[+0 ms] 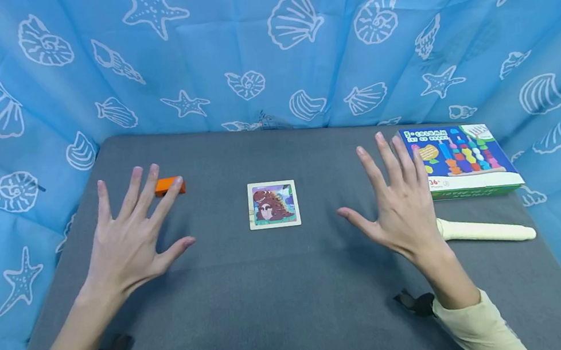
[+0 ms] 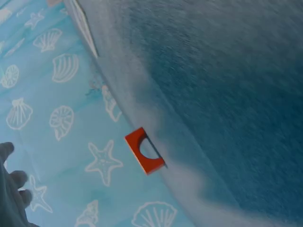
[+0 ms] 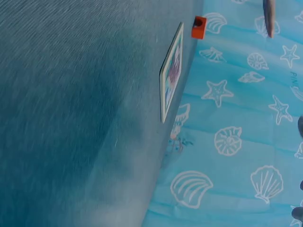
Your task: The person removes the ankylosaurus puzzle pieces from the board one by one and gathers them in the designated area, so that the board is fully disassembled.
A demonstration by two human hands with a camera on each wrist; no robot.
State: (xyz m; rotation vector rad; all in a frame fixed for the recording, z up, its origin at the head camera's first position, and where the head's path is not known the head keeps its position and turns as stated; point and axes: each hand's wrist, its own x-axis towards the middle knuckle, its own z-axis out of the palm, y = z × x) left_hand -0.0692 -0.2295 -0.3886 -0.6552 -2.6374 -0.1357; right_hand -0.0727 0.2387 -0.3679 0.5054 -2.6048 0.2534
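Both hands are raised over the grey table with fingers spread and nothing held. My left hand [image 1: 129, 241] is nearest an orange arch-shaped block [image 1: 170, 186], which its index finger partly overlaps in the head view; the left wrist view shows the block's [image 2: 147, 153] half-round cut-out. Between the hands lies a square picture puzzle [image 1: 273, 204] with a pale frame and a brown dinosaur. My right hand [image 1: 404, 210] hovers beside a boxed bead set [image 1: 458, 160], its fingertips overlapping the box's left edge. Fingertips [image 2: 19, 179] show at the left wrist view's edge.
A cream-coloured rod-like object [image 1: 489, 230] lies right of the right hand, one end hidden behind the hand. A blue curtain [image 1: 245, 46] with white shells and starfish hangs round the back and sides of the grey table [image 1: 280, 308].
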